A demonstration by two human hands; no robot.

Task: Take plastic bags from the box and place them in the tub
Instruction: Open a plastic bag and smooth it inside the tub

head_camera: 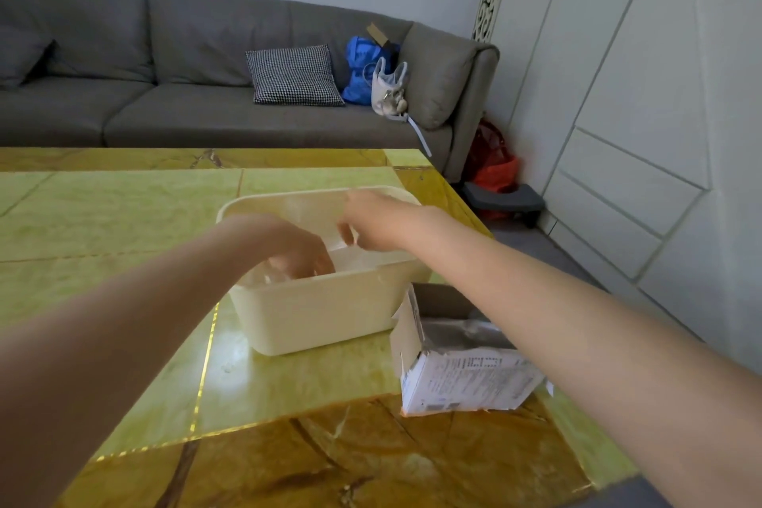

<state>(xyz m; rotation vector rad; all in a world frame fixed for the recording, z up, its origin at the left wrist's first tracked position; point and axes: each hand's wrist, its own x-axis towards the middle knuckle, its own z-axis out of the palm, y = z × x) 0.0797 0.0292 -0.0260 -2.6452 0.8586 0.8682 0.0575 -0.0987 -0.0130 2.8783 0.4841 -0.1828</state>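
Clear plastic bags [284, 274] lie crumpled in the tub [321, 313], under the left hand [295, 250], which reaches down inside with its fingers [317, 262] curled into the film; how firmly they hold it cannot be told. Just right of those fingers, the right hand [371, 225] hovers over the tub's middle, its fingers [346, 233] bent downward and seemingly pinching a thin clear sheet, though blur leaves that unsure. Cream in colour, the tub stands on the green and amber table [123, 219]. Near the right forearm, just beside the tub's near right corner, sits the torn white box [462, 379], open at the top, with something pale and shiny inside. Beyond the hands a grey sofa [165, 95] carries a checked cushion [293, 74] and a blue bag [363, 68].
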